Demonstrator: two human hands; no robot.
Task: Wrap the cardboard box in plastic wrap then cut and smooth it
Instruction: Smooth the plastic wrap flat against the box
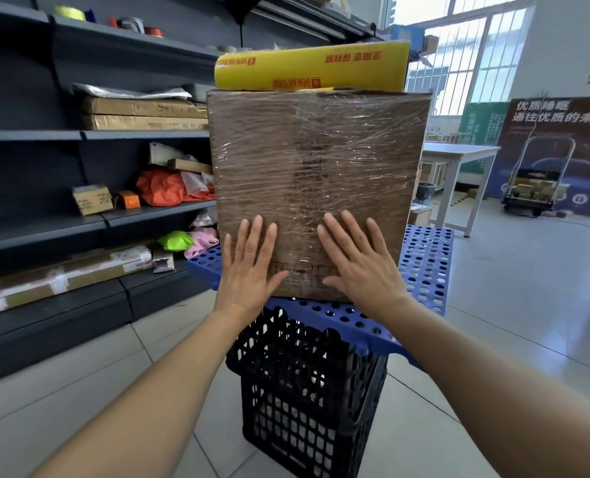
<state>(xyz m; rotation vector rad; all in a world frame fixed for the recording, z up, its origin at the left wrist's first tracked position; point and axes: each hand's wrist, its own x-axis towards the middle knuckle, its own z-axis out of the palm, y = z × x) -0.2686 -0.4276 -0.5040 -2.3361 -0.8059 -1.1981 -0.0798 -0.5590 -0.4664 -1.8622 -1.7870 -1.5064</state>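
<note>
The poster (559, 113) at right reads "优质睡眠 通往优质的未来". The cardboard box (317, 157) stands upright on a blue perforated panel (426, 260) over a black crate (307, 391), its long axis vertical and its broad face toward the camera. The plastic wrap (366, 143) is banded across it (the print beneath is too blurred to read). On top lies a yellow carton (314, 65), its lettering upside down, partly "SHENG NAN". The left hand (248, 267) and right hand (359, 263) press flat on the lower face, fingers spread.
</note>
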